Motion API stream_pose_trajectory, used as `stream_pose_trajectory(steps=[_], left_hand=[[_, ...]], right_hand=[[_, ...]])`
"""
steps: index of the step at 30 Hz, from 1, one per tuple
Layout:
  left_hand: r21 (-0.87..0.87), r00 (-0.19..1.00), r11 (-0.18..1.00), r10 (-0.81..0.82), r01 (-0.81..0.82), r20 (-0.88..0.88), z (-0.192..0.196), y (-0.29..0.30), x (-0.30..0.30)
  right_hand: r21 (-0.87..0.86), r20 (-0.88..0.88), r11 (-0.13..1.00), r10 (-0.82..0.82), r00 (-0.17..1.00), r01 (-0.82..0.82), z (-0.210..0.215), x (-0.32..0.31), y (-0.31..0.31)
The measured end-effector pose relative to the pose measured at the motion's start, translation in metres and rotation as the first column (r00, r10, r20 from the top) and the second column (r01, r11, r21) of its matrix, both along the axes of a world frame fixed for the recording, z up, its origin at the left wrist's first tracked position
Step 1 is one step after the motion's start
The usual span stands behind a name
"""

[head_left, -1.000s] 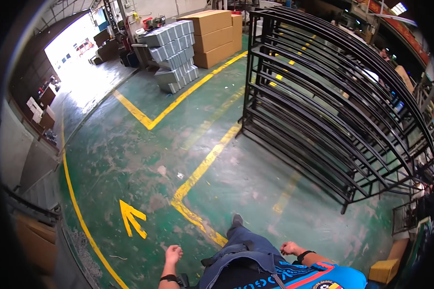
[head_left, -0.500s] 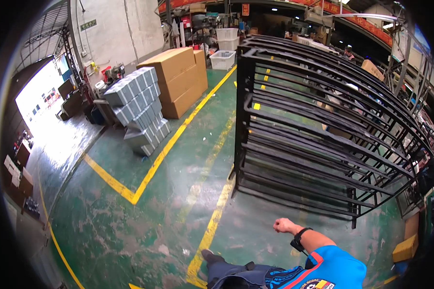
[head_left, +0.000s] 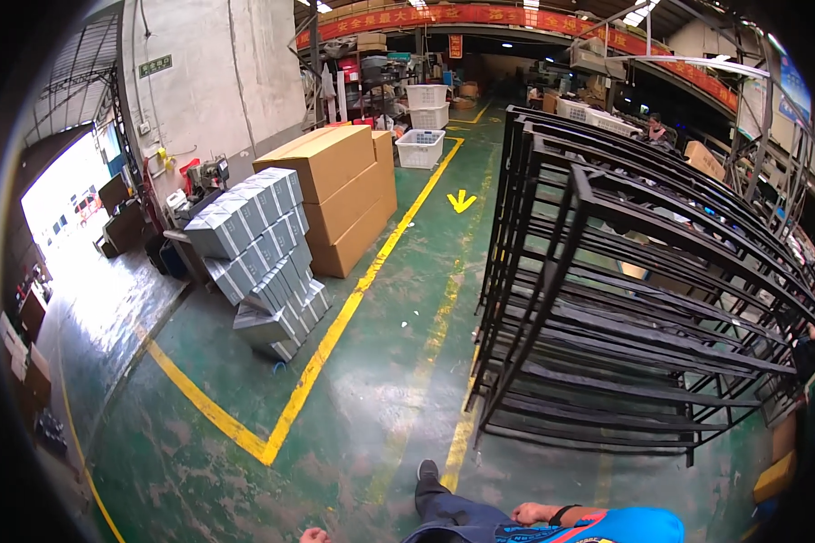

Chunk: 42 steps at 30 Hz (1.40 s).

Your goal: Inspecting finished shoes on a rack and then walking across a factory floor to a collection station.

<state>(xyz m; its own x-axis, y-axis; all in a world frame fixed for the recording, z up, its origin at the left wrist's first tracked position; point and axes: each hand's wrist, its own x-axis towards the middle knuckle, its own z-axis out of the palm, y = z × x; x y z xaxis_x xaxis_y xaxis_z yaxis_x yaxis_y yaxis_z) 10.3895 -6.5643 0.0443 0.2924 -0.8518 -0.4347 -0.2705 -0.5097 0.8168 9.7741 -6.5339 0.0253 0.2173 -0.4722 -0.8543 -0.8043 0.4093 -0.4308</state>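
Observation:
Just a small part of my left hand (head_left: 315, 536) shows at the lower edge, over the green floor; its fingers are mostly cut off. Beside my dark trousers, my right hand (head_left: 527, 513) hangs loosely closed with nothing visible in it. A black band (head_left: 563, 514) circles that wrist, below a blue sleeve (head_left: 638, 525). Nearest to the right hand, though apart from it, are black metal racks (head_left: 561, 299) with many parallel bars. One shoe (head_left: 427, 471) steps forward beside a yellow floor line.
Silver-grey boxes (head_left: 244, 217) stand in an uneven stack at left, beside large brown cartons (head_left: 344, 195). White plastic crates (head_left: 420, 149) lie farther back. Yellow lines (head_left: 335, 326) and an arrow (head_left: 462, 201) mark the green floor. A person (head_left: 658, 132) is behind the racks.
The view has tilted up and come closer to the racks and boxes. My right hand now sits lower in view, and part of my left hand has appeared at the bottom edge.

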Motion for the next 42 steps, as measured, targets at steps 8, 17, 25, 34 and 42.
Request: stream_pose_trajectory(steps=[8,17,25,34,42], left_hand=[[0.315,0.998,0.949,-0.031,0.012,0.056,0.064,-0.151,-0.036],[0.358,0.993,0.930,-0.106,0.081,0.050,0.101,-0.363,-0.057],[0.310,0.831,0.815,-0.544,0.490,0.116,0.042,-0.649,-0.016],[0.089,0.804,0.802,-0.594,0.591,0.011,-0.067,-1.074,0.010],[0.088,0.746,0.745,-0.665,0.661,0.036,0.008,-1.178,-0.182]], right_hand=[[-0.172,-0.181,0.970,0.140,0.973,-0.172,-0.058,-0.033,-0.306],[-0.332,0.163,0.876,-0.313,0.936,0.351,0.047,0.040,-0.592],[-0.210,-0.219,0.974,0.039,0.975,-0.086,0.001,0.001,-0.624],[0.022,0.072,0.437,-0.898,0.434,0.899,0.038,0.038,-0.735],[-0.218,-0.116,0.908,-0.387,0.915,0.357,-0.049,-0.018,-0.878]])
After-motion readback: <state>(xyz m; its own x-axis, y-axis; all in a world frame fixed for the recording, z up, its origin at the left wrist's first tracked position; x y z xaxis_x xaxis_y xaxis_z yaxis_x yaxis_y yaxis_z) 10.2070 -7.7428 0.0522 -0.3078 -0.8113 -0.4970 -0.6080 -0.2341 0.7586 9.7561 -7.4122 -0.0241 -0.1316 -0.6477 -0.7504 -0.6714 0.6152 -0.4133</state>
